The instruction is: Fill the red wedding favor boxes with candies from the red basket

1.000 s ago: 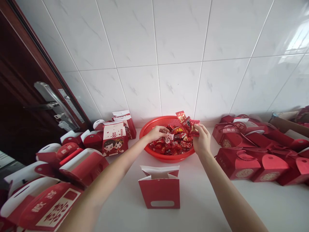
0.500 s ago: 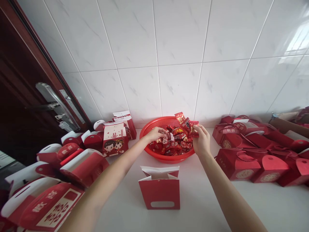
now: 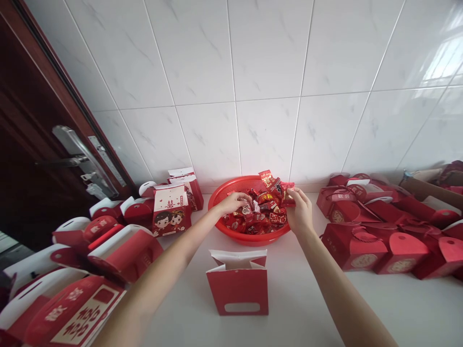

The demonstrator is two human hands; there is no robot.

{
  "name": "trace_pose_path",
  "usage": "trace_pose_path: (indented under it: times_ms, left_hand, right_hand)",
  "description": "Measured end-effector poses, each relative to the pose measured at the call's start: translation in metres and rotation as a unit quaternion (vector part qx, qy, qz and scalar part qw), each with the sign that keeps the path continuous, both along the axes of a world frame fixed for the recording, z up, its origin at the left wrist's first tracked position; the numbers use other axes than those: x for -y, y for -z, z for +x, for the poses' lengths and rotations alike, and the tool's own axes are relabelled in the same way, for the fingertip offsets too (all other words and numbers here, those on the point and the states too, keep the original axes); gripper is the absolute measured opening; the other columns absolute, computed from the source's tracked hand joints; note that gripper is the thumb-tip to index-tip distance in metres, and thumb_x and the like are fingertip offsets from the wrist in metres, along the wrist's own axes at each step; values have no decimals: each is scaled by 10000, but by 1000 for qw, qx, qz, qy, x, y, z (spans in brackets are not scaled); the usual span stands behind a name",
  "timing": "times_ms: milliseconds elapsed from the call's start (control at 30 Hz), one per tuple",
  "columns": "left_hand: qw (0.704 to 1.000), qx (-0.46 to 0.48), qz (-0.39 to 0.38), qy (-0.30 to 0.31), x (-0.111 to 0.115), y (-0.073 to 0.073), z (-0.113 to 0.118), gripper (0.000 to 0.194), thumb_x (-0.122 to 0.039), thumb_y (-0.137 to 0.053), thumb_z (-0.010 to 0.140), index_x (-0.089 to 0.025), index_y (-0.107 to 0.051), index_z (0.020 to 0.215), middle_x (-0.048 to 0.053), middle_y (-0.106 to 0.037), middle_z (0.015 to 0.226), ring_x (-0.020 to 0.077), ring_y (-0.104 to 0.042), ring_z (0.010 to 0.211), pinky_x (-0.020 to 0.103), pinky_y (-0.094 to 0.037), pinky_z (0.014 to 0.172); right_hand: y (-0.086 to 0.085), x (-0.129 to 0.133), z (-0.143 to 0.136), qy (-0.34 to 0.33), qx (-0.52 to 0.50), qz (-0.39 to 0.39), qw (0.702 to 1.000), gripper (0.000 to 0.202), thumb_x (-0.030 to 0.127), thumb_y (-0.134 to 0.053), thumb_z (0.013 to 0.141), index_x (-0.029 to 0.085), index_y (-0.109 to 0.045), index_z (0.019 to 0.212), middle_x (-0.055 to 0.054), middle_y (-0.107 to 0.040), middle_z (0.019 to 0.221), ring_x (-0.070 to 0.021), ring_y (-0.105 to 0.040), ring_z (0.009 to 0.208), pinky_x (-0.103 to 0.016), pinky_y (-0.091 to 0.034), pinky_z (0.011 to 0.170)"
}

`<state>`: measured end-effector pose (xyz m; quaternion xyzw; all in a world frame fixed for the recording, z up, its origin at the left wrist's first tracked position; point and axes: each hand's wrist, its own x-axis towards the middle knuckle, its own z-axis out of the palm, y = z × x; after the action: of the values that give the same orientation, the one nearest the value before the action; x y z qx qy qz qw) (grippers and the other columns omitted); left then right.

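Observation:
A red plastic basket [image 3: 249,237] holds a heap of red wrapped candies [image 3: 265,205]. My left hand [image 3: 233,203] reaches over its left side, fingers curled down and closed on a wrapped candy [image 3: 247,210] among the pile. At the right rim, my right hand [image 3: 301,212] pinches a red wrapped candy [image 3: 287,193] between thumb and fingers, just above the heap. In front of the basket stands a red paper box [image 3: 238,286], upright, its white-lined top open and a pale oval window low on its face. The inside bottom of this box is hidden.
Several red gift boxes [image 3: 126,250] crowd the left side, with a box with cartoon faces [image 3: 171,212] behind. More red boxes [image 3: 361,246] with round emblems stand at right, near a cardboard carton [image 3: 427,185]. A tiled wall [image 3: 267,140] rises behind; a dark door [image 3: 32,106] is at left.
The whole view has shifted slightly. Both hands stay at the basket; my right hand still holds its candy, and my left fingers have moved only a little over the heap.

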<state>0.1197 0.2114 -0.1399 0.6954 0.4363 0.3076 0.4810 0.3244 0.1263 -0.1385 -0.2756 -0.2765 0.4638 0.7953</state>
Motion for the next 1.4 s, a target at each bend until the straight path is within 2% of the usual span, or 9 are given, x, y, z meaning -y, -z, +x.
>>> trace_pose_path:
  times_ms: [267,467,600,733,800,933,1067,1233,1400]
  left_hand:
    - [991,126,-36,-18,29,-15,-4,197,-211,-727,758,-153,-706,944,50,-712,935,161,-650,832,289,-559,756]
    - [966,243,-67,-59,76,-28,-40,243,-169,-742,727,-179,-686,964,26,-719,882,129,-685,804,262,-577,798]
    - [949,309,-33,-56,117,-50,-68,198,-141,-804,654,-179,-746,840,18,-728,811,130,-673,732,252,-570,712]
    - [969,233,72,37,161,-76,-82,70,-180,-814,691,-182,-763,738,58,-743,863,157,-675,697,271,-566,622]
    - [975,170,127,64,180,-82,-80,66,-164,-769,752,-193,-783,810,62,-740,873,170,-692,728,273,-579,636]
    - [961,47,269,40,201,-81,-65,226,-142,-674,846,-208,-773,1038,59,-745,952,165,-696,828,255,-590,724]
    - [920,-39,391,19,206,-76,-53,234,-122,-610,892,-214,-767,1039,41,-750,948,146,-696,831,242,-575,768]
    - [898,-105,428,-6,201,-66,-48,228,-108,-597,890,-212,-765,1003,35,-771,926,158,-703,803,257,-564,733]
    - [878,-146,456,21,196,-55,-41,213,-103,-586,893,-219,-764,877,40,-742,845,202,-674,877,335,-547,821]
  right_hand:
    - [-3,3,2,-41,19,2,999,281,340,-871,567,193,-639,628,34,-627,649,-103,-557,581,-223,-453,538]
    - [-4,6,5,-85,65,4,994,275,347,-873,585,181,-659,633,9,-632,647,-127,-582,602,-244,-470,552]
    - [-5,9,6,-94,85,-1,992,251,327,-867,585,180,-672,642,3,-638,657,-126,-581,598,-240,-463,535]
    - [-6,11,5,-99,106,-7,989,220,299,-861,594,177,-686,648,0,-641,658,-123,-579,588,-239,-468,534]
    - [-6,12,4,-95,113,-8,989,215,299,-860,589,185,-681,625,7,-636,640,-125,-576,586,-239,-471,536]
    - [-7,13,4,-82,124,-8,989,227,304,-862,559,199,-663,588,22,-634,619,-116,-553,569,-223,-446,506]
    - [-7,14,3,-76,138,-7,988,227,304,-860,558,209,-656,582,29,-632,610,-114,-541,555,-219,-434,490]
    - [-8,15,3,-79,149,-7,986,227,303,-859,555,208,-656,588,23,-641,622,-123,-556,571,-222,-434,489]
    - [-7,14,5,-86,157,-8,984,208,295,-842,584,205,-654,589,24,-622,595,-115,-531,541,-231,-414,486]
